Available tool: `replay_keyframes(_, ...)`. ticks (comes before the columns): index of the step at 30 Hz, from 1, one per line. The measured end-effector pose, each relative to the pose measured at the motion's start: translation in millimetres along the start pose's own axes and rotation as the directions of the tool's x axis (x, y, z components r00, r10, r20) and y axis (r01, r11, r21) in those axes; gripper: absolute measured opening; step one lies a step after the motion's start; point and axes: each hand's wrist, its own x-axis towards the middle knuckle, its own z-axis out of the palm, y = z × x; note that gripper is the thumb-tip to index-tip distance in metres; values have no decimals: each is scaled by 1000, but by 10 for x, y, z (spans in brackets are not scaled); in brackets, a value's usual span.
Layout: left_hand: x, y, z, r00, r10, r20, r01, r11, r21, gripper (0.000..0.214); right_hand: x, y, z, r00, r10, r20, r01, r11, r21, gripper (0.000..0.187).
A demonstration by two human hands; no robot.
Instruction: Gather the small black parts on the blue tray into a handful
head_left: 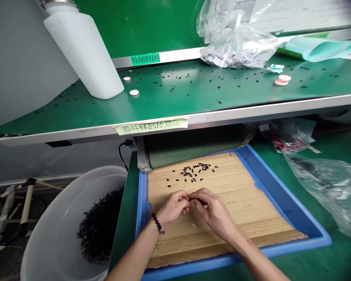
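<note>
Both hands work at the centre of the frame, over a ribbed tan mat (pixel 222 230) lying in a blue plastic tray (pixel 283 199). The right hand (pixel 213 214) is closed to a pinch, its thumb and forefinger grasping a small black piece (pixel 190 199). The piece is too small to show its long axis clearly; it appears to lie roughly level, pointing toward the left hand. The left hand (pixel 172 207), with a beaded bracelet (pixel 158 223) at the wrist, is curled with its fingers against the pinch. Whether it shares the grip cannot be told.

A loose cluster of small black pieces (pixel 191 171) lies on the mat at 12 o'clock from the hands, spread sideways and nearly equidistant from both. A translucent white tub (pixel 55 234) holding a dark bristly mass (pixel 101 228) stands at 9 o'clock, nearer the left arm. A crumpled clear plastic bag (pixel 324 191) lies at 3 o'clock, nearer the right arm. Above, at 12 o'clock, a green bench shelf (pixel 175 89) bears scattered black pieces, white discs (pixel 282 80), and a white plastic bottle (pixel 83 50).
</note>
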Motion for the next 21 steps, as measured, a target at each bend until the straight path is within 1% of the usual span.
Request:
replay_keyframes(1, -55, -2, 17, 999, -27, 36, 33, 982, -185, 12, -22, -81, 21, 999, -46, 1, 45, 999, 14, 27)
replay_keyframes(2, -106, -10, 32, 997, -35, 69, 57, 940, -335, 16, -43, -156, 46, 996, -88, 10, 88, 996, 3, 26)
replay_keyframes(3, -151, -21, 41, 995, -30, 98, 71, 893, -444, 20, -64, -224, 72, 992, -126, 26, 127, 992, -25, 24)
replay_keyframes(4, -188, -32, 43, 992, -18, 125, 81, 851, -519, 26, -84, -282, 91, 986, -161, 45, 163, 985, -59, 23)
replay_keyframes(6, -238, -45, 27, 986, 17, 168, 88, 797, -597, 34, -108, -362, 91, 971, -224, 87, 231, 970, -81, 23)
replay_keyframes(8, -252, -30, 1, 986, 30, 165, 86, 753, -652, 34, -88, -365, 26, 959, -258, 117, 261, 965, -11, 24)
replay_keyframes(9, -242, -10, -8, 988, 14, 152, 93, 731, -676, 31, -51, -324, -28, 962, -256, 99, 254, 967, 26, 25)
replay_keyframes(10, -218, 16, -9, 990, -17, 137, 108, 718, -688, 27, 10, -251, -92, 971, -231, 55, 229, 973, 37, 24)
replay_keyframes(11, -176, 47, -2, 991, -58, 119, 124, 725, -678, 24, 96, -146, -160, 983, -183, 3, 183, 983, 14, 24)
replay_keyframes(12, -116, 79, 13, 991, -99, 90, 133, 759, -638, 25, 204, -14, -227, 991, -123, -55, 120, 991, -62, 24)
replay_keyframes(13, -37, 108, 34, 991, -124, 42, 126, 822, -556, 27, 330, 136, -289, 994, -53, -92, 36, 983, -178, 26)
replay_keyframes(14, 59, 132, 60, 992, -122, -29, 99, 900, -425, 27, 464, 291, -340, 997, 23, -79, -47, 948, -315, 29)
replay_keyframes(15, 167, 148, 85, 990, -85, -116, 54, 968, -245, 24, 599, 442, -379, 995, 91, -49, -103, 891, -443, 32)
replay_keyframes(16, 281, 155, 106, 981, -12, -196, 6, 1000, -28, 20, 723, 577, -404, 993, 117, -30, -116, 863, -491, 34)
replay_keyframes(17, 394, 153, 121, 966, 82, -246, -33, 980, 197, 16, 829, 688, -415, 992, 130, -2, -112, 843, -526, 34)
replay_keyframes(18, 498, 144, 128, 950, 175, -260, -59, 914, 402, 13, 911, 774, -413, 991, 131, 28, -95, 832, -546, 33)
replay_keyframes(19, 589, 129, 127, 937, 252, -243, -73, 820, 568, 15, 967, 832, -401, 991, 124, 54, -74, 829, -554, 30)
replay_keyframes(20, 662, 113, 121, 930, 304, -205, -82, 717, 692, 18, 998, 867, -382, 990, 121, 77, -56, 822, -567, 27)
replay_keyframes(21, 718, 97, 111, 930, 333, -157, -91, 619, 780, 21, 1008, 884, -359, 989, 118, 92, -43, 813, -580, 25)
